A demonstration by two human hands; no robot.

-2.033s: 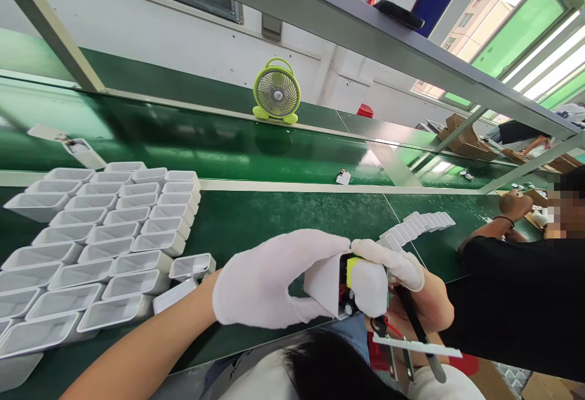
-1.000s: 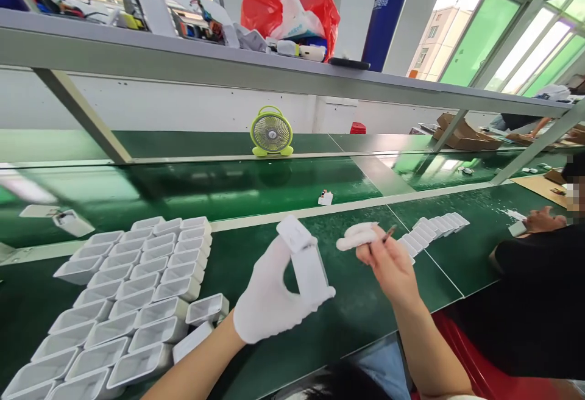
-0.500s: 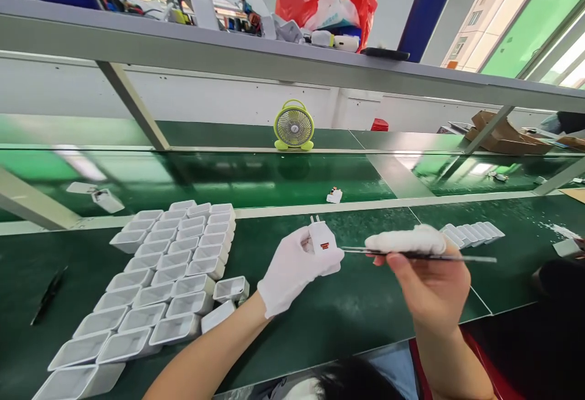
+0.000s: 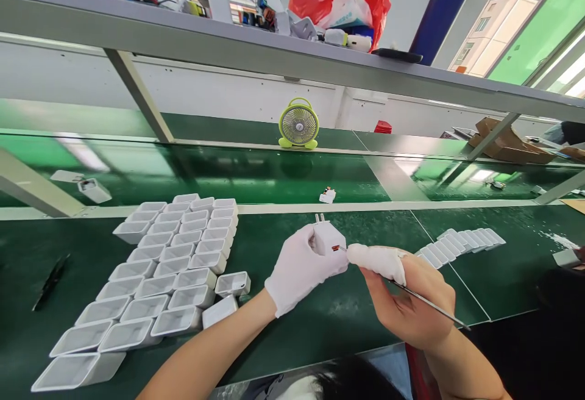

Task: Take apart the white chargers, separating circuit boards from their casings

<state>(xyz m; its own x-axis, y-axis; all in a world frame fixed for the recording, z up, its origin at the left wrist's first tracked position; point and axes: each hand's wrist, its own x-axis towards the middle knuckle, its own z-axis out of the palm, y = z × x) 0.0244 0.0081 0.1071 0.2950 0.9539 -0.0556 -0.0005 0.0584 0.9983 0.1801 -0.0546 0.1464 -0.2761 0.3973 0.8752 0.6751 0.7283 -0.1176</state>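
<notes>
A white charger plug [image 4: 327,236] with two metal prongs pointing up is held by my gloved left hand [image 4: 295,269], fingers closed around it. One face of the plug shows a small dark-red slot. My right hand [image 4: 406,290], with white wrapping on a finger, grips a thin metal tool [image 4: 434,308] whose back end sticks out toward the lower right. Its tip meets the plug at the red slot. Left of my hands, open white plastic housings [image 4: 173,287] stand in rows, and one housing [image 4: 233,284] beside them has something inside.
Flat white covers [image 4: 461,244] lie overlapped at the right. Black tweezers [image 4: 51,281] rest at the far left. A small white part [image 4: 327,195] and a green fan [image 4: 298,124] stand further back. A loaded shelf [image 4: 274,52] crosses overhead.
My right hand has turned, so the tool now slants down to the right instead of lying level. Its wrapped finger has come closer to the plug. More of the white covers show.
</notes>
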